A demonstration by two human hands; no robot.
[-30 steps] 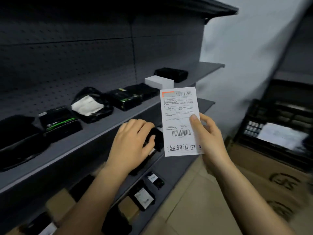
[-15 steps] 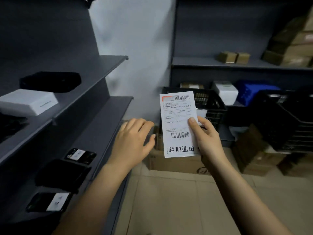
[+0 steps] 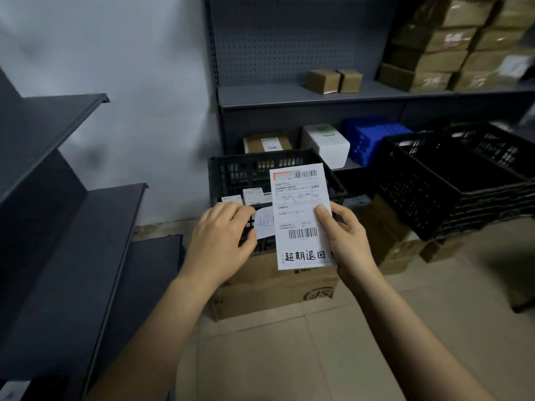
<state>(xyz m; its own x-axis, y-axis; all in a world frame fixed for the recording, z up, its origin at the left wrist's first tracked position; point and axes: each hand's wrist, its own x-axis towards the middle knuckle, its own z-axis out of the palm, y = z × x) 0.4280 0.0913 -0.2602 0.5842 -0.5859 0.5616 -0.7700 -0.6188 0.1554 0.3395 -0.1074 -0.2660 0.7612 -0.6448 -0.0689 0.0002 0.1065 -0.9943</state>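
Note:
My right hand [image 3: 348, 241] pinches a white shipping label [image 3: 301, 215] upright by its right edge, thumb on the front. The label has barcodes and black handwriting along the bottom. My left hand [image 3: 220, 244] is level with it on the left, its fingers curled round a small dark packet [image 3: 247, 230] that barely shows against the crate behind. Both hands hover in front of a black plastic crate [image 3: 231, 169], which stands on a brown carton [image 3: 260, 293] and has a handwritten white tag [image 3: 265, 224] on its front.
Dark grey shelf boards [image 3: 86, 235] run along the left. More black crates [image 3: 434, 180] are stacked on the right. The back shelving [image 3: 289, 95] carries small cartons, a white box and a blue crate. Beige tiled floor [image 3: 289, 357] lies below.
The view has swung right from the left shelving to the crates and back shelves. Both hands kept their grips and now sit in front of the black crate.

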